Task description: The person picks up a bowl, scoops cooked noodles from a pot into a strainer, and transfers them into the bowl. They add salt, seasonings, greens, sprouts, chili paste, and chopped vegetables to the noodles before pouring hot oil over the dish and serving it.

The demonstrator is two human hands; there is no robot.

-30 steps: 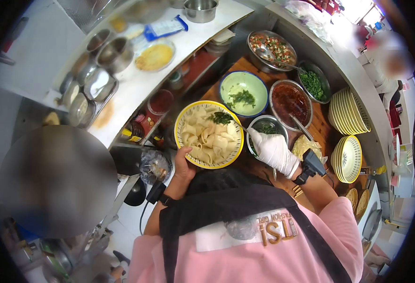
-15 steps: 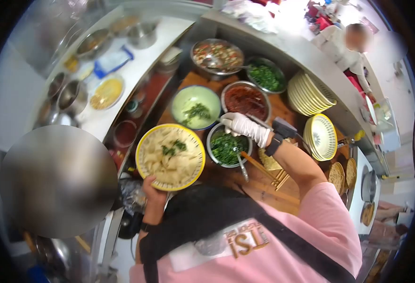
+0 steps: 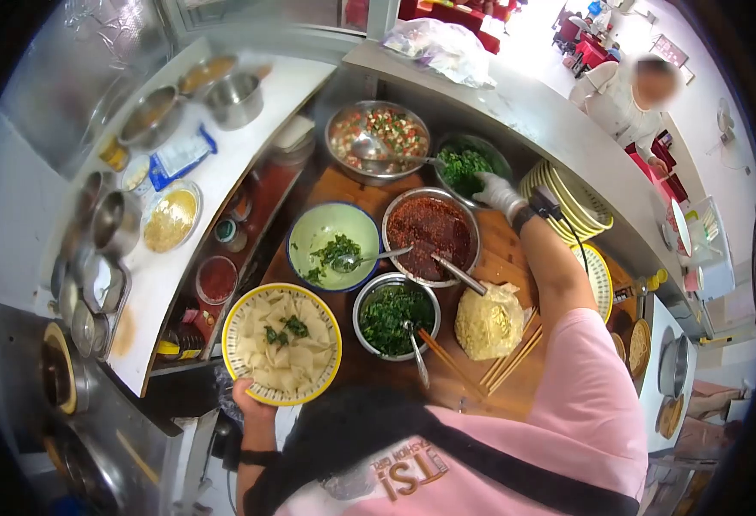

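Note:
My left hand (image 3: 253, 400) holds a yellow-rimmed bowl (image 3: 281, 344) by its lower edge; pale flat pieces with some greens on top fill it. My right hand (image 3: 498, 193), in a white glove, is at the right edge of a metal bowl of chopped greens (image 3: 464, 165); its fingertips are hard to make out at the greens. Nearby are a bowl of red chili sauce (image 3: 429, 232), a pale green bowl (image 3: 309, 234) with a spoon and greens, and a metal bowl of dark greens (image 3: 395, 316).
A bowl of diced vegetables (image 3: 395, 129) stands at the back. Stacked bowls (image 3: 558, 193) are on the right. Near my body lie chopsticks (image 3: 508, 361) and a bag of yellow food (image 3: 488, 322). Behind the counter, a person (image 3: 623, 107) is at the upper right.
My right hand has moved from the dark greens bowl up and right to the chopped greens. A spoon now rests in the pale green bowl. The view has shifted.

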